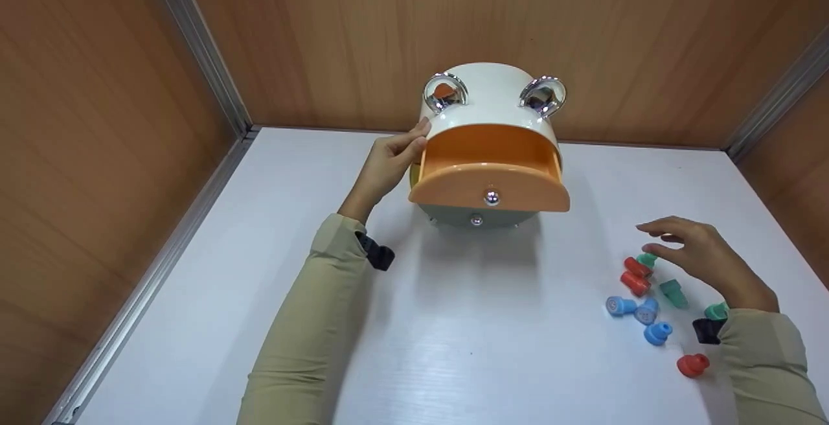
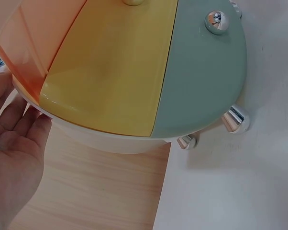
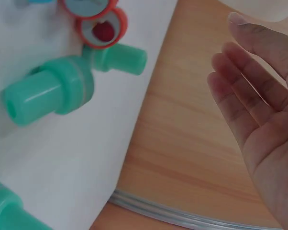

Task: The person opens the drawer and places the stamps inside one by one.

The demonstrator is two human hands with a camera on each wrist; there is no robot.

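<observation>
Nearest on the white table [image 1: 466,347], at the right, lay a scatter of small plastic stamps: a red stamp [image 1: 693,365] closest, then three blue stamps [image 1: 647,312] grouped just beyond it, with green stamps [image 1: 673,293] and two more red ones [image 1: 636,275] a little farther. The right hand [image 1: 703,253] hovered just above the far end of this scatter, fingers straight and slightly spread, holding nothing; the right wrist view showed its open palm beside a green stamp [image 3: 48,96] on the table.

Farther back, at mid-table, stood a rounded white drawer box [image 1: 492,104] on chrome feet, with two chrome rings on top. Its top orange drawer [image 1: 489,172] was pulled out toward the near side; a yellow drawer [image 2: 110,76] and a grey-green drawer [image 2: 201,81] sat closed beneath. The left hand [image 1: 388,162] rested against the box's left side, fingers extended and touching the white shell beside the orange drawer. Wood-panelled walls [image 1: 363,30] closed the scene beyond.
</observation>
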